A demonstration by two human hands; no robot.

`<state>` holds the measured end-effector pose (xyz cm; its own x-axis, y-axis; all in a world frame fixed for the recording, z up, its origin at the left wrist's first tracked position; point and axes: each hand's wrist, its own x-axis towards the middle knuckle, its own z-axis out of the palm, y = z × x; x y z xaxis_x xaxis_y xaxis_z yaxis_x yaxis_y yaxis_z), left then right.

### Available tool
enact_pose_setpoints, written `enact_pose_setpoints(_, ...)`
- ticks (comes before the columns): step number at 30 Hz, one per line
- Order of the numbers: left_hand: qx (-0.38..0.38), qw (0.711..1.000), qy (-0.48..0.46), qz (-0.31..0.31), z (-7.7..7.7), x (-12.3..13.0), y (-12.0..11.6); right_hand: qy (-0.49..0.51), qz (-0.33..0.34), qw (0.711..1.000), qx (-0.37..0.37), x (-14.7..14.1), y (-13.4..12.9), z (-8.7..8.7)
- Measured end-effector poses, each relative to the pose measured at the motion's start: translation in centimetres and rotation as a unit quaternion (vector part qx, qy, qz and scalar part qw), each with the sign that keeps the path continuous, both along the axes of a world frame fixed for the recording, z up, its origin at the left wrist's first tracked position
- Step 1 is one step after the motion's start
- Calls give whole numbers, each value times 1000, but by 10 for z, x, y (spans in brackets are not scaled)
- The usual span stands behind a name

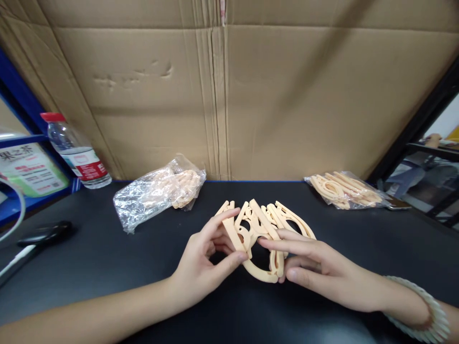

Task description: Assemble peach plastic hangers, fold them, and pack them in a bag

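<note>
Between my hands is a beige folding clothes hanger (258,274), partly folded, its curved part toward me. My left hand (202,258) pinches its left arm between thumb and fingers. On the other side, my right hand (319,270) grips the right arm, with the index finger laid across the front and the other fingertips partly hidden. More beige folding hangers (304,225) lie on the black table just behind the held one, overlapping it in view.
A clear plastic bag (143,196) with beige pieces lies back left; another bag of hangers (346,191) lies back right. A red-capped bottle (81,153) stands at the left, near a black device (45,232) with a white cable. Cardboard (154,95) walls off the back.
</note>
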<state>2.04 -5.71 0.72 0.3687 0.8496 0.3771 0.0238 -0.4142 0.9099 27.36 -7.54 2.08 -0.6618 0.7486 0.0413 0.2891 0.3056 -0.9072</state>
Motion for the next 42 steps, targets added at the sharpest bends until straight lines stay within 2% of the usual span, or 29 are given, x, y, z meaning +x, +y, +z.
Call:
enact_pose_setpoints(4, 10, 1000, 2, -29, -4, -1, 0, 0, -12, 1000, -9, -1, -2, -3)
enact_pose_setpoints(10, -18, 999, 23, -33, -4, 0, 3, -49, 37, 994, 87, -1, -4, 5)
enact_pose_setpoints(15, -18, 998, 44, -37, 0, 2, 2, -85, 42, 987, 127, 4, -5, 7)
enact_pose_setpoints(19, 6, 997, 68, -20, -1, 1, 2, -62, 24, 986, 154, 7, -5, 4)
enact_pose_setpoints(24, 9, 998, 66, -13, -2, 2, 3, -17, 12, 991, 136, 6, -2, 4)
enact_pose_setpoints(29, -45, 999, 31, 2, 2, 5, 4, 59, 0, 994, 95, 7, 1, 2)
enact_pose_setpoints(32, -49, 998, 29, 1, 1, 5, 4, 16, 4, 993, 116, 9, -1, 2)
enact_pose_setpoints(36, 0, 1000, 24, -14, -6, 2, 5, -52, 60, 988, 130, 7, -5, 6)
enact_pose_setpoints(42, -4, 999, 23, -35, -2, 2, 3, -30, 66, 988, 133, 4, -6, 12)
